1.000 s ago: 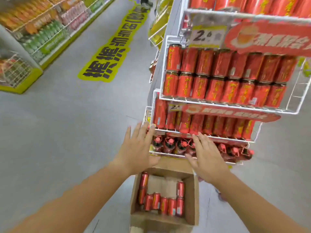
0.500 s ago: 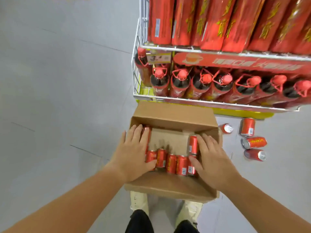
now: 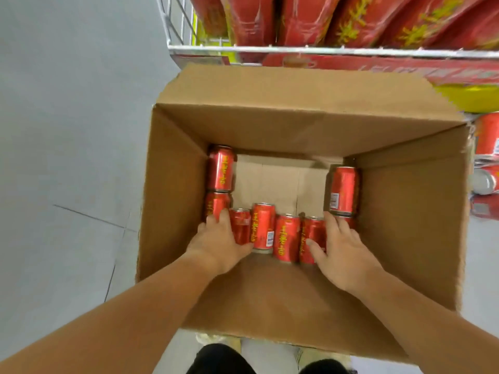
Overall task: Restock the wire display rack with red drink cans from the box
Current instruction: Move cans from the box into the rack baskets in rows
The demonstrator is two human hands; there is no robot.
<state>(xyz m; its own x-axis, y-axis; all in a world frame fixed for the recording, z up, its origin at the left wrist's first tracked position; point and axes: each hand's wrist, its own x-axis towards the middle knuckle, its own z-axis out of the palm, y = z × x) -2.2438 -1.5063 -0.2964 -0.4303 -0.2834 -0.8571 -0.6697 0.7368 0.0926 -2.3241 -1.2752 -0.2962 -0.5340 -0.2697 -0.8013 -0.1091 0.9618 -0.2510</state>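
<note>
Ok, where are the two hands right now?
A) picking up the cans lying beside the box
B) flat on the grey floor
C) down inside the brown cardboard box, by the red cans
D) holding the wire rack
C: the left hand and the right hand are both down in the open brown cardboard box, touching the row of red drink cans along its near side.

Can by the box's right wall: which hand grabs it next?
Right. The right hand has its fingertips just beneath that can; the left hand is over cans at the opposite wall of the box.
</note>
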